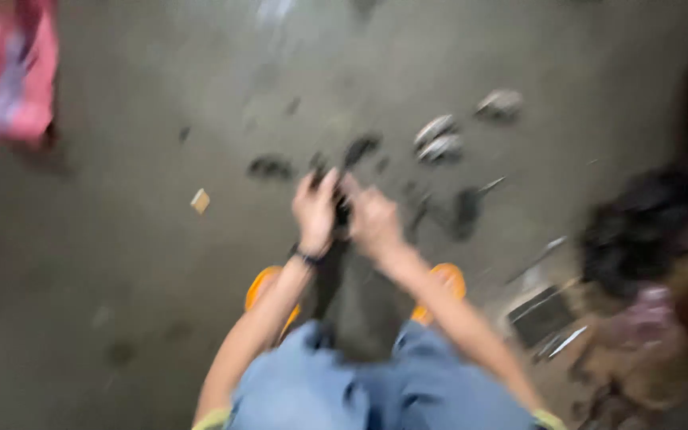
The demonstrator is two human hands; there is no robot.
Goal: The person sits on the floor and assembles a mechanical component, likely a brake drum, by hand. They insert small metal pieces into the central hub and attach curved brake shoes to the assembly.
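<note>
1. One grey concrete floor filled the blurred view, seen from above
2. One pair of blue jeans covered the seated person's knees, cut off by the bottom edge
3. One pink cloth lay at the top left corner, partly cut off
4. One dark heap sat at the right, too blurred to identify
5. Two orange sandals showed beside the legs, mostly hidden by the forearms
6. Two hands met above the floor: the left hand and right hand both closed around one small dark object, held between them and largely hidden
7. Three pale metal pieces lay well beyond the hands
8. One small tan block lay to the left
</note>
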